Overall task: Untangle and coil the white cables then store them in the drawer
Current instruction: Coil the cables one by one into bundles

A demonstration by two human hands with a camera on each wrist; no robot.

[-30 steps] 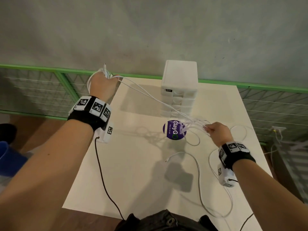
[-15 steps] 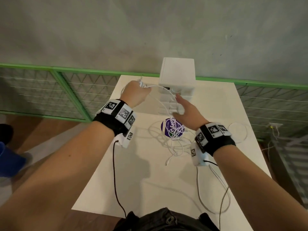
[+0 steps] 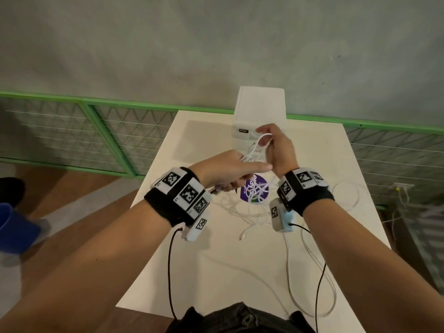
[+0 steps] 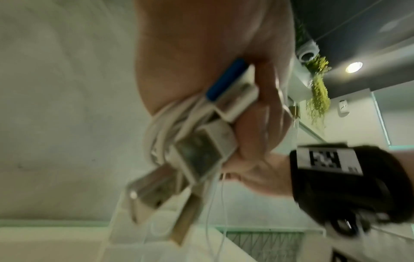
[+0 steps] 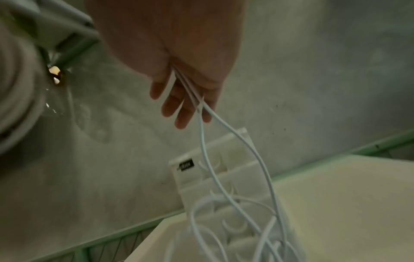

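Note:
Several thin white cables [image 3: 258, 143] run between my two hands in front of the white drawer unit [image 3: 260, 104] at the back of the table. My left hand [image 3: 228, 169] grips a bundle of cable turns with USB plugs [image 4: 201, 156] sticking out below the fist. My right hand [image 3: 276, 145] is raised just in front of the drawer fronts and holds a loop of cable; the strands [image 5: 201, 124] leave between its fingers and hang down to the table. More cable lies tangled [image 3: 254, 200] over a purple sticker [image 3: 263, 188]. The drawers look closed.
The white table [image 3: 192, 272] carries loose cable loops on its right side [image 3: 346, 195] and near the front edge [image 3: 312, 284]. A green mesh fence [image 3: 96, 131] and a grey wall stand behind. Black sensor leads [image 3: 169, 272] hang from both wrists.
My left hand came in from the far left to the table's middle. My right hand rose from the table to the drawer fronts, lifting cable; the hands now almost touch.

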